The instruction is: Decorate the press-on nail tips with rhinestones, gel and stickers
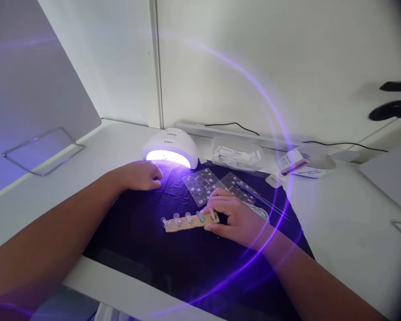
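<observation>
A wooden strip [184, 225] carries a row of false nail tips [189, 218] on small round stands. My right hand [232, 216] grips the strip at its right end, thumb below and fingers above. Lit with violet-white light, a white dome-shaped nail lamp [171, 140] stands at the back of the dark cloth [133, 240]. Close in front of its glowing opening rests my left hand [143, 175], curled into a loose fist, with nothing showing in it. Two clear sheets of nail stickers [202, 183] lie behind my right hand, with tweezers [263, 199] across one of them.
Behind the cloth sit a clear plastic box [236, 155] with packets and a small carton [291, 161] on papers. A black cable [234, 124] runs along the wall. Wire handles [43, 151] stand out at the left; a black door handle [389, 110] is at the right.
</observation>
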Action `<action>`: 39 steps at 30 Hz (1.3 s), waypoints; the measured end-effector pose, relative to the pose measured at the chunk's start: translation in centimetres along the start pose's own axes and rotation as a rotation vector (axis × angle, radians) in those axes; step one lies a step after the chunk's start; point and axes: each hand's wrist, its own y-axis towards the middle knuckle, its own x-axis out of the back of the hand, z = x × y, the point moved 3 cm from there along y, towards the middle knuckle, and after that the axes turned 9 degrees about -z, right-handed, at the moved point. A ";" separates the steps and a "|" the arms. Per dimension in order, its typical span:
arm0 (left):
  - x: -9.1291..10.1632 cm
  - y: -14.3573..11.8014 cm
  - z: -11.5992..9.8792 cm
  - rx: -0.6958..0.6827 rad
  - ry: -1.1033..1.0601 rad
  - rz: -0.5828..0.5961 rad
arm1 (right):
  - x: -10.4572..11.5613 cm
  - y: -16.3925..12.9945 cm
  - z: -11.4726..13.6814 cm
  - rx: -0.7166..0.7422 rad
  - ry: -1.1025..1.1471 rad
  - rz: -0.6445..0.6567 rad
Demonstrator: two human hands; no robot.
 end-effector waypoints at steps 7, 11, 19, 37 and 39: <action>0.3 -0.6 -0.6 0.062 -0.015 0.075 | -0.5 -0.2 -0.3 -0.062 -0.010 0.034; 0.2 -0.7 -0.1 0.076 -0.051 0.111 | -0.7 -0.1 -0.2 -0.140 -0.052 0.069; 0.4 -0.7 0.1 0.083 -0.089 0.107 | -1.0 0.1 0.3 -0.128 -0.119 0.094; 0.1 -0.6 0.9 0.121 -0.114 0.158 | -1.2 -0.1 2.9 -0.102 -0.190 0.218; 0.0 -0.5 1.1 0.126 -0.124 0.163 | -1.1 -0.2 3.2 -0.082 -0.223 0.242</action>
